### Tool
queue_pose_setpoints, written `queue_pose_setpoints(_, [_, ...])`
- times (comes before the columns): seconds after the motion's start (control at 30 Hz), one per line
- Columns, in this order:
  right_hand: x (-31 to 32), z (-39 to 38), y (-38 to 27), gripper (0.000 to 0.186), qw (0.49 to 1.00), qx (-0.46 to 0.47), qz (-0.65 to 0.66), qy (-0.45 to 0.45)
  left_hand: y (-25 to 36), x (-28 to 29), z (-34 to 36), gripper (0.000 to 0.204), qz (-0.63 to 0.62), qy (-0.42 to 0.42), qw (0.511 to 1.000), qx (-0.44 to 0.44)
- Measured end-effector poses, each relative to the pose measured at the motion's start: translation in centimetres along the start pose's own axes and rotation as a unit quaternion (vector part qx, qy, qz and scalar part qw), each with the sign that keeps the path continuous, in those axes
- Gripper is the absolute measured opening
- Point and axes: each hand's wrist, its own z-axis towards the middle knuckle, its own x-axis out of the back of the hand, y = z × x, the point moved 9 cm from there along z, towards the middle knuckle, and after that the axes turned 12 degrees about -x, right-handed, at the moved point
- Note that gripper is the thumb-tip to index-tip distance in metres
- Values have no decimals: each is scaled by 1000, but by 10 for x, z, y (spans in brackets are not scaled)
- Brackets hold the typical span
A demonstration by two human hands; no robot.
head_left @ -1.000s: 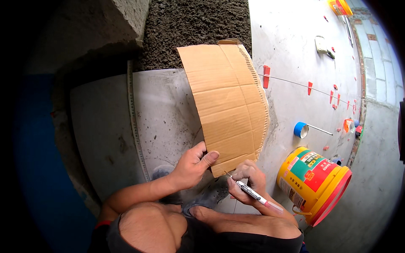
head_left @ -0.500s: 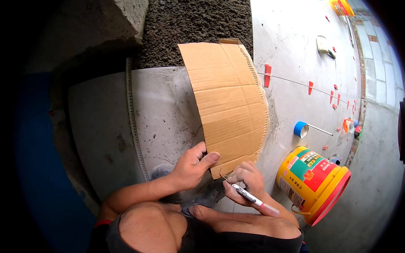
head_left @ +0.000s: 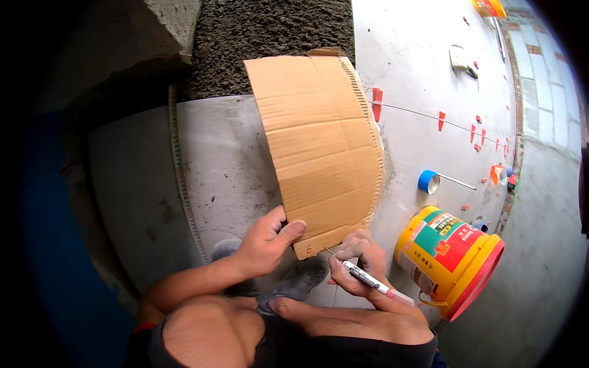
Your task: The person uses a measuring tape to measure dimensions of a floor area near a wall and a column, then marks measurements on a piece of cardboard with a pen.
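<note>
A sheet of brown corrugated cardboard [head_left: 319,147] tilts up in front of me above the floor. My left hand [head_left: 264,245] pinches its lower left edge, thumb on the face. Closed round a white marker pen [head_left: 368,278] is my right hand [head_left: 359,260], beside the lower right corner. The pen's tip touches or nearly touches the cardboard's bottom edge, and its pinkish cap end points down right. A small red mark [head_left: 308,249] shows on the cardboard's bottom strip, between my two hands.
Left of the cardboard, a measuring tape [head_left: 179,165] lies along grey tiles [head_left: 224,159]. Dark coarse mortar [head_left: 270,37] covers the far floor. To the right are a yellow bucket [head_left: 423,270], a blue tape roll [head_left: 428,182] and several red wedges [head_left: 442,121] along a tile joint.
A red mark now shows complete at the cardboard's lower corner, where only a stroke showed before. The pen tip sits a little right of it. The whole view has shifted slightly.
</note>
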Motion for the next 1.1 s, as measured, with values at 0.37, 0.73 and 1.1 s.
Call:
queue_pose_setpoints(0.37, [48,-15,34,27,967,-123,93,201,-24,19,-9,26,70,-17,997,35])
queue_pose_setpoints(0.73, [40,-11,34,30,973,-126,71,182,-12,48,-2,21,68,61,996,-5])
queue_pose_setpoints(1.1, [25,-26,49,16,955,-240,94,147,-9,41,4,27,62,35,997,-31])
